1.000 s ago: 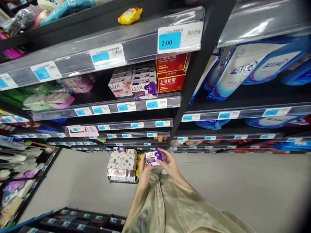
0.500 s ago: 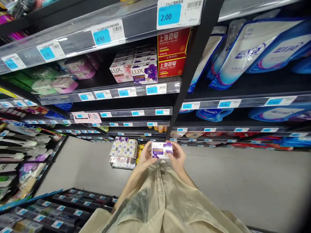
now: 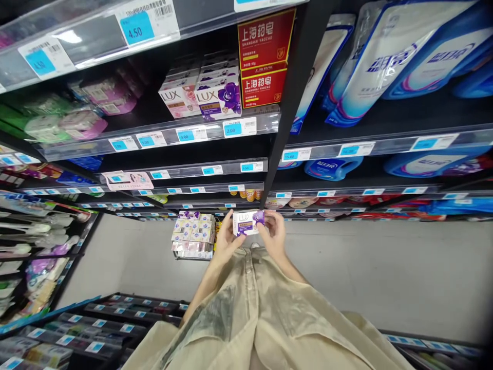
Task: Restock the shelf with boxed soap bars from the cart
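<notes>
Between my two hands is a white and purple LUX soap box (image 3: 246, 224), its printed front turned up toward me. My left hand (image 3: 226, 237) is closed on its left end, with the thumb along the lower edge. At the right end my right hand (image 3: 274, 231) grips it too, thumb across the front corner. Matching LUX soap boxes (image 3: 217, 98) stand in a row on the shelf ahead, beside pink LUX boxes (image 3: 180, 100) and a stack of red soap boxes (image 3: 265, 61). The box in my hands is apart from the shelf.
A low stand stacked with soap boxes (image 3: 193, 234) is on the floor left of my hands. Blue detergent pouches (image 3: 385, 67) fill the right shelf. A black shelf upright (image 3: 295, 77) divides the bays. Hanging goods (image 3: 38, 241) line the left, and grey floor (image 3: 346, 272) lies right.
My view has shifted, so the shelves sit higher and slightly left. The soap box has tilted a little in my hands, its right end rising. Both hands keep hold of it.
</notes>
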